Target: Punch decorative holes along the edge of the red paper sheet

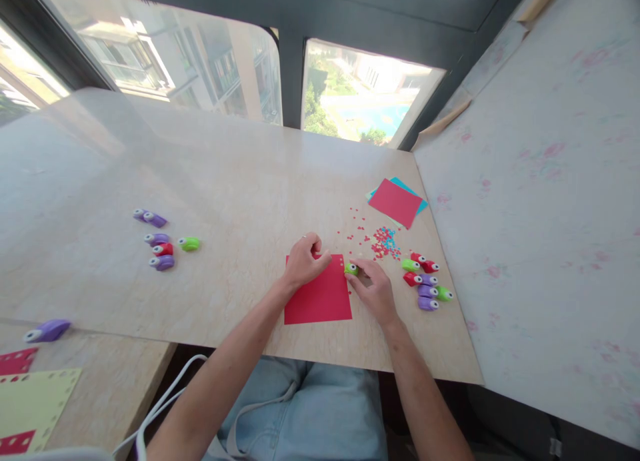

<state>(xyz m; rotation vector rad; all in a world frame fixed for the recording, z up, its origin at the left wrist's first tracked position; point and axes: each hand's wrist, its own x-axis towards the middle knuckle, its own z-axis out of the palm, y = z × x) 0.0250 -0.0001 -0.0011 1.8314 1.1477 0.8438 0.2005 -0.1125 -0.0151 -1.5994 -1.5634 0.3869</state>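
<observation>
A red paper sheet [319, 296] lies flat on the marble table [235, 181] in front of me. My left hand [304, 259] rests on the sheet's top left corner with fingers curled, pressing it down. My right hand [373, 289] grips a small green paper punch [351, 269] at the sheet's top right edge. Red and blue punched bits [385, 241] lie scattered just beyond the punch.
Several red, green and purple punches [424, 282] cluster right of my right hand. Another group of punches [163, 244] sits at the left. Red and blue sheets [397, 201] lie at the far right. A purple punch [47, 330] and punched papers [30, 401] lie at lower left.
</observation>
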